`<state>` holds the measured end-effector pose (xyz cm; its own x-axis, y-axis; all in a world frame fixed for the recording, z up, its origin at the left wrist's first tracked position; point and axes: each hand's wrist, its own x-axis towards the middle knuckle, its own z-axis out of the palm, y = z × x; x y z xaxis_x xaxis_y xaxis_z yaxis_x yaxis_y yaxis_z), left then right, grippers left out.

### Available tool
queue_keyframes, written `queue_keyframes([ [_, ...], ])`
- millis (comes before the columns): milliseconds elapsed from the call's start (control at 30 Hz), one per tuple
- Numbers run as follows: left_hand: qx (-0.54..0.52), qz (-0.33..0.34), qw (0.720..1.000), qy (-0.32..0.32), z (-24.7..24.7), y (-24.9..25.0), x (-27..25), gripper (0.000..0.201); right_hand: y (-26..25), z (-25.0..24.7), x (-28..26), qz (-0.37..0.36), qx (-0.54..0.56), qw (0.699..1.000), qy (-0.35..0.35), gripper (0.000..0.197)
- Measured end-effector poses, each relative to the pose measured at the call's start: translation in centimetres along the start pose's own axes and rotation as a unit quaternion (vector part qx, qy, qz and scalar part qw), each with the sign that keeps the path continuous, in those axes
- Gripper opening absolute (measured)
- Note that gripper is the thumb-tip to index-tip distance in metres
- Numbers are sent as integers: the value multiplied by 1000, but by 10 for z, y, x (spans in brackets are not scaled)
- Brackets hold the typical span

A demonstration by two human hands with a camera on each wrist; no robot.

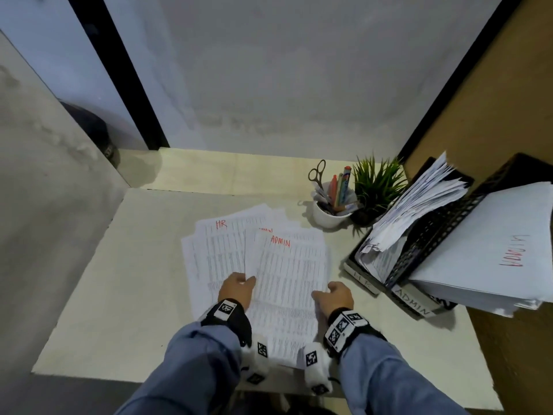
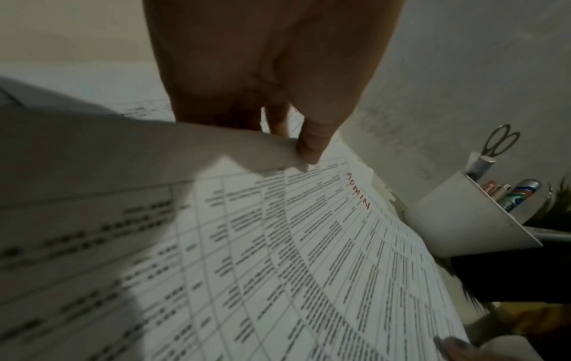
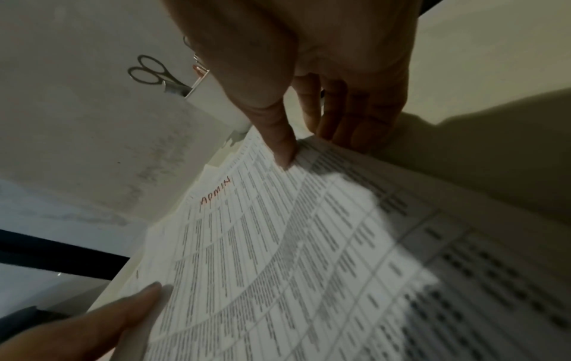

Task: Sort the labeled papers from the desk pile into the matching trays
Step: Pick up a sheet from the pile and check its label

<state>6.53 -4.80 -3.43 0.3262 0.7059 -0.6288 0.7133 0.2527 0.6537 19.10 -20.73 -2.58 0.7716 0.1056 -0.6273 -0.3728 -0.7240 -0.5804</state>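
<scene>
Here the top sheet (image 1: 287, 283), marked "ADMIN" in red, lies on the desk pile (image 1: 209, 259); left hand (image 1: 236, 290) and right hand (image 1: 335, 298) pinch its side edges. Only the head view shows the "HR" sheet (image 1: 221, 235) and trays labelled "HR" (image 1: 363, 281) and "ADMIN" (image 1: 414, 302).

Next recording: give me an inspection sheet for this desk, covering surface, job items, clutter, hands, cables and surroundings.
Surface: pale desk, bare at its left.
Job's things: top ADMIN sheet held over the loose paper pile, where an HR sheet shows; HR tray and ADMIN tray at right, both stuffed with papers.
Clutter: white cup with scissors and pens; small green plant.
Grippers: left hand pinches the sheet's left edge; right hand pinches its right edge.
Cables: nothing seen.
Surroundings: grey wall behind, brown panel at right.
</scene>
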Motion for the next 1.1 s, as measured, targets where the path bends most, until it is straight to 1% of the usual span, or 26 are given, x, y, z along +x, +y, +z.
queue_keyframes([
  [33, -5, 26, 1000, -9, 0, -3, 1, 22, -1, -1, 1, 0, 15, 1000, 7, 35],
  [67, -3, 46, 999, -13, 0, -7, 4, 34, -1, -2, 0, 5, 44, 999, 7, 29],
  [100, -3, 62, 998, -19, -4, -9, 3, 39, 0, -2, 0, 4, 77, 997, 8, 25],
  [133, -9, 77, 997, -25, -7, -11, 2, 38, -1, -3, 0, 5, 106, 994, 6, 25],
  [200, -43, 92, 994, -35, -13, -14, 1, 39, -1, -5, 0, -4, 152, 988, -3, 32],
  [267, -71, 94, 993, -15, -19, -15, -2, 49, 0, -6, 1, -19, 166, 986, -9, 41],
  [300, -78, 94, 993, 0, -21, -14, -3, 53, -1, -7, -2, -23, 166, 986, -6, 41],
  [333, -83, 93, 992, 17, -24, -15, -2, 54, 0, -8, -1, -22, 166, 986, -1, 37],
  [400, -76, 98, 991, 52, -31, -14, -2, 51, 2, -12, 0, -26, 179, 983, 20, 30],
  [467, -70, 87, 991, 79, -43, -16, 3, 44, 4, -21, 0, -23, 196, 979, 50, 29],
  [500, -67, 87, 990, 86, -49, -17, 5, 37, 6, -26, 0, -19, 200, 978, 57, 27],
  [533, -65, 93, 990, 85, -55, -18, 7, 26, 9, -30, 4, -18, 205, 977, 56, 24],
  [567, -63, 99, 990, 76, -61, -20, 9, 12, 10, -35, 3, -18, 208, 977, 44, 21],
  [600, -61, 105, 990, 64, -64, -23, 13, 9, 10, -39, 2, -20, 209, 977, 31, 19],
  [633, -58, 105, 992, 47, -68, -25, 15, 21, 9, -40, 2, -19, 206, 978, 18, 21],
  [667, -62, 104, 992, 26, -71, -23, 12, 28, 8, -40, 3, -17, 210, 977, 5, 27],
  [733, -80, 101, 992, -5, -74, -18, 6, 33, 5, -35, 3, -12, 243, 970, -20, 33],
  [800, -84, 89, 991, -44, -74, -14, 0, 35, -1, -29, -2, -12, 283, 958, -40, 28],
  [867, -95, 77, 989, -78, -73, -9, -6, 35, -8, -25, -7, -14, 314, 946, -80, 25],
  [967, -128, 65, 983, -118, -68, -1, -18, 33, -16, -21, -12, -4, 344, 929, -139, 33],
  [1033, -168, 63, 976, -121, -66, 4, -26, 30, -19, -20, -12, 6, 357, 923, -145, 38],
  [1100, -241, 57, 961, -122, -63, 10, -37, 25, -24, -21, -14, -1, 364, 922, -129, 40],
])
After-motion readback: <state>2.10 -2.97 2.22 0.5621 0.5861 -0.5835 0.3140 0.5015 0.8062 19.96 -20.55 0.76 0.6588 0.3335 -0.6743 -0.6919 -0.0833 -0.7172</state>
